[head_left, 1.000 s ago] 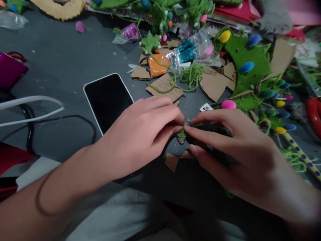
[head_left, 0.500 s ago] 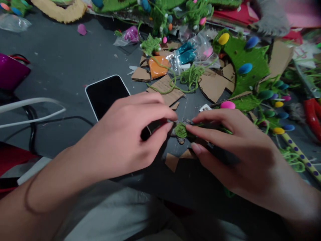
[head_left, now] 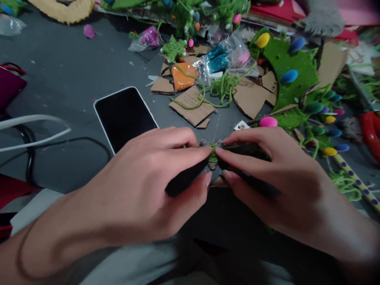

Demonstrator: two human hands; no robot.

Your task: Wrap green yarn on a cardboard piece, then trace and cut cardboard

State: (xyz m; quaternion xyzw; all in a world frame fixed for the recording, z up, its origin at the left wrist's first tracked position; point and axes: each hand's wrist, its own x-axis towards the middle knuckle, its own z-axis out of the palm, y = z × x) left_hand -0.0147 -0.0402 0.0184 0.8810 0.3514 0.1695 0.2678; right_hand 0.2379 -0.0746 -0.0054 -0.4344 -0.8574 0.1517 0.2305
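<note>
We press our left hand's (head_left: 145, 172) and right hand's (head_left: 286, 172) index fingertips against the green yarn coil (head_left: 213, 158) between them, thumbs spread; a smartphone (head_left: 126, 114) lies farther left.

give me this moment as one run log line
left hand: fingertip at green yarn piece | right hand: fingertip at its opposite side | nearby: phone, cardboard scraps

The left forearm (head_left: 59, 225) enters from lower left and the right wrist (head_left: 347, 233) from lower right, bringing the left hand (head_left: 148, 170) and right hand (head_left: 285, 170) together at centre, backs upward. The index fingertips lie just beside each other, pointing inward; each thumb is spread below, apart from its fingers.
</note>
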